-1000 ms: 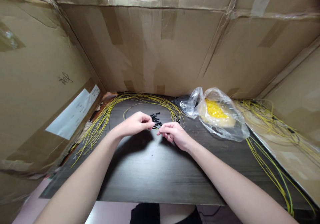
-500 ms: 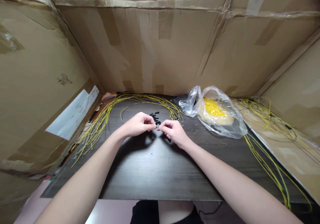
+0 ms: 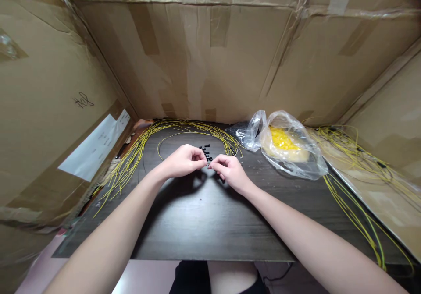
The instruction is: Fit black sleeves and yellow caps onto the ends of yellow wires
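My left hand [image 3: 186,160] is closed in a pinch over the middle of the dark table [image 3: 204,228]. A thin yellow wire [image 3: 158,145] curves round from the back and runs in behind this hand. My right hand [image 3: 230,171] pinches too, its fingertips almost meeting the left ones. Between them shows a tiny light-coloured tip, too small to make out. Whatever the right fingers grip is hidden. Just behind the fingertips lie several small black sleeve-like pieces [image 3: 207,152], partly covered by the hands.
A bundle of yellow wires [image 3: 141,143] arcs along the table's back and left. At the back right stands a clear bag [image 3: 305,164] of small yellow parts [image 3: 283,138], beside a bag of black pieces [image 3: 241,132]. More yellow wires [image 3: 355,221] lie right. Cardboard walls [image 3: 184,66] enclose the table.
Both hands keep their pinch at nearly the same spot, fingertips still close together. The view has shifted slightly; nothing is visibly taken up or let go.
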Demonstrator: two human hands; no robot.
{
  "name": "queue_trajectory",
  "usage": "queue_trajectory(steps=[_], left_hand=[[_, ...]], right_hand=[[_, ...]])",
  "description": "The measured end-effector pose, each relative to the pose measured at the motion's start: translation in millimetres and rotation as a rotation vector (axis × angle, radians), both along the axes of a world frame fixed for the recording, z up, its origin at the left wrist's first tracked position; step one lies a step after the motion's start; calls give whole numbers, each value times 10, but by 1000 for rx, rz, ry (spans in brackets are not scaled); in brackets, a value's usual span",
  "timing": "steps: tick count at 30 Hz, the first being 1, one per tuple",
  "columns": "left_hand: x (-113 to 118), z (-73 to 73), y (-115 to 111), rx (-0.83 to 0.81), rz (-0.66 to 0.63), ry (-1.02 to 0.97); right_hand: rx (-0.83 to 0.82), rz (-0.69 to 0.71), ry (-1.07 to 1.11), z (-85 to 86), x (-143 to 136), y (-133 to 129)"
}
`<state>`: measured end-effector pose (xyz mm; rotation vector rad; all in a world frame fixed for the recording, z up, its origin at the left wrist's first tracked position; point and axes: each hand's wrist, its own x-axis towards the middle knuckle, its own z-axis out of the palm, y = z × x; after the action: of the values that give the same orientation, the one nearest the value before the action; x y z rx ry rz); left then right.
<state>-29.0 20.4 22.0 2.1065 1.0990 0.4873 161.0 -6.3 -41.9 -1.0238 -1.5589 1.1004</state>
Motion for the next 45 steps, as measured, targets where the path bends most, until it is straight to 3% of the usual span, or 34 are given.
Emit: queue_trajectory(steps=[4, 37, 45], left_hand=[[11, 13, -4, 13, 11, 1], [64, -28, -35, 35, 64, -87], [50, -67, -9, -61, 119, -118]], right_hand=[[-76, 1, 56, 9, -1, 8], [-142, -37, 156, 21, -16, 9], [-136, -59, 151, -31, -20, 43]])
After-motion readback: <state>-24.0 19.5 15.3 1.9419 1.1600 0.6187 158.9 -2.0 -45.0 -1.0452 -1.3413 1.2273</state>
